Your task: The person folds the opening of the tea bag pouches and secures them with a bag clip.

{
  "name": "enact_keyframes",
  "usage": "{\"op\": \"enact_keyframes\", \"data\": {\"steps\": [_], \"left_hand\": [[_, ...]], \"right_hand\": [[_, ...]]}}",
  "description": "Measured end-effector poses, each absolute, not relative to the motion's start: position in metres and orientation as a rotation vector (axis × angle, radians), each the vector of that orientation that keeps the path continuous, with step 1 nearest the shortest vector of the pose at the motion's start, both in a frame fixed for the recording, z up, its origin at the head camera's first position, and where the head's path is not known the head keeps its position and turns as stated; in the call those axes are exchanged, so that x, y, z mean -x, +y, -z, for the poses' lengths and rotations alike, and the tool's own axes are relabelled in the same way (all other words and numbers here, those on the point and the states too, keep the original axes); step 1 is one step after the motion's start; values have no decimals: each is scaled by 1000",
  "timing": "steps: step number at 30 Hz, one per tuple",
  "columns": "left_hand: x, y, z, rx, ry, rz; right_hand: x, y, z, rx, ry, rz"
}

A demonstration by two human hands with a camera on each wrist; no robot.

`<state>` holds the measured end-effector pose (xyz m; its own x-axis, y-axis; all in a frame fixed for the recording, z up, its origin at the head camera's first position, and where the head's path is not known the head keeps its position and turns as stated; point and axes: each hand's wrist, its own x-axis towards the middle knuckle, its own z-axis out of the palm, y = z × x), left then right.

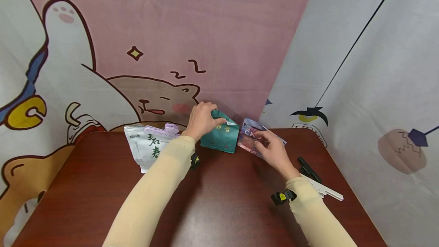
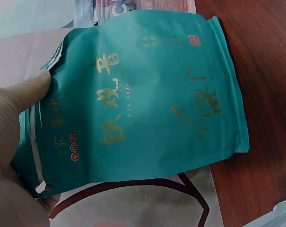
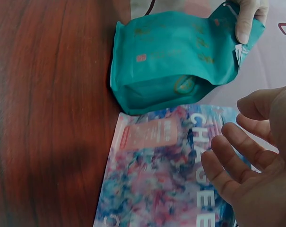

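A green tea pouch [image 2: 147, 94] with gold characters stands at the table's back edge. My left hand [image 1: 203, 119] grips its top edge, the thumb on the front, as the left wrist view shows closely. To its right a pink-and-blue patterned pouch [image 3: 157, 179] lettered CHAGEE leans at the back. Just in front of that pouch is my right hand [image 1: 272, 149], fingers loosely bent and apart, with nothing held. Whether the fingertips touch the pouch is hard to tell.
At the left stands a white pouch [image 1: 142, 148] with a purple clip [image 1: 164, 130] along its top. On the right side of the brown table [image 1: 219, 209] lie a black clip [image 1: 310, 169] and a white clip [image 1: 326, 190], partly behind the right forearm. A printed cloth [image 1: 223, 29] hangs behind.
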<state>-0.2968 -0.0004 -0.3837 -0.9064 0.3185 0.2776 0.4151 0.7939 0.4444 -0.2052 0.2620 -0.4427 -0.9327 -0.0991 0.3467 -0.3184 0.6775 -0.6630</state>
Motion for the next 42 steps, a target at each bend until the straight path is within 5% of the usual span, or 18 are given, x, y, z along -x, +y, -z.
{"op": "enact_keyframes", "data": {"steps": [42], "left_hand": [[301, -2, 386, 620, -2784, 800]], "right_hand": [[142, 336, 473, -202, -2631, -868]]}}
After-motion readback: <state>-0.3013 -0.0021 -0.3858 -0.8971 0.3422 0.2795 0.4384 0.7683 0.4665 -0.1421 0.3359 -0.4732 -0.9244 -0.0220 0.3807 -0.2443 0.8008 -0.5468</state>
